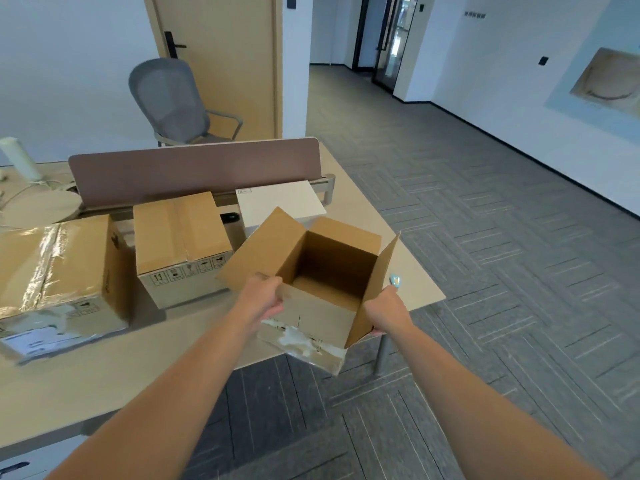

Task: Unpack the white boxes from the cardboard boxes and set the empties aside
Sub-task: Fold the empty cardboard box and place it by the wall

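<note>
An open cardboard box (322, 306) with nothing visible inside is tilted over the desk's front right corner, its flaps spread. My left hand (265, 294) grips its near left rim. My right hand (388, 311) holds the right side under the raised right flap. A white box (280, 206) stands on the desk behind it. Two sealed cardboard boxes stand to the left: a middle one (181, 244) and a larger taped one (59, 271) with a label on its front.
The beige desk (114, 368) carries a brown divider panel (194, 169) along its back. A small blue tool (395, 280) lies by the right edge. A grey office chair (173, 102) stands behind. A white lamp (20, 157) is far left. Grey carpet (502, 254) spreads right.
</note>
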The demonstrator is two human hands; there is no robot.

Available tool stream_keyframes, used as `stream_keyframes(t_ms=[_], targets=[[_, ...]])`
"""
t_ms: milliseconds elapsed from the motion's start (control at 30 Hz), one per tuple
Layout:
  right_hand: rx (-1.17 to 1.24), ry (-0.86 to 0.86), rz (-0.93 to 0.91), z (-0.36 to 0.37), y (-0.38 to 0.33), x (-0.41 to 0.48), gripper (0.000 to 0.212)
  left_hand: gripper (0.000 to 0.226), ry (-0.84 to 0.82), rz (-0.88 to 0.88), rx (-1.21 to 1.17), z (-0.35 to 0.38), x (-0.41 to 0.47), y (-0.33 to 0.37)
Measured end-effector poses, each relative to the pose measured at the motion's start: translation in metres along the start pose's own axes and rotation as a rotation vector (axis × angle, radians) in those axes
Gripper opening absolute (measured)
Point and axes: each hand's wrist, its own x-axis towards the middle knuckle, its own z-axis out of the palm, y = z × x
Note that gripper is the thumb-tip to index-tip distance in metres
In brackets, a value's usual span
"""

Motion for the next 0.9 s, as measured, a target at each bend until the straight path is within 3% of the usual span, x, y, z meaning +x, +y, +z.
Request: stream_keyframes(t_ms=[33,133,200,233,367,533,767,900], targets=[[0.011,-0.015,0.014,-0.001,-0.001,0.002,0.039,0.021,-0.004,0.019,0.024,0.004,0.0,-0.001],[-0.046,-0.005,0.011,-0.008,-0.004,0.007,0.024,0.044,0.03,0.054,0.165,0.018,0.005,0.0],[-0.064,0.072,-0.022,-0.013,-0.003,0.015,0.028,0.011,0.048,0.098,0.296,0.028,0.007,0.003],[-0.076,0.113,-0.039,-0.016,-0.003,0.02,0.033,0.005,0.049,0.116,0.346,0.032,0.011,0.004],[-0.167,0.244,-0.104,-0.036,-0.004,0.05,0.053,0.016,-0.011,0.131,0.51,0.048,0.032,0.007],[-0.398,0.357,-0.34,-0.055,-0.02,0.108,0.034,0.028,0.057,0.085,0.645,0.073,0.066,0.013],[-0.508,0.058,-0.462,-0.067,-0.06,0.188,0.017,0.028,0.189,-0.105,0.7,0.107,0.101,0.016],[-0.632,-0.194,-0.523,-0.067,-0.082,0.225,0.025,0.036,0.29,-0.172,0.783,0.124,0.108,0.021]])
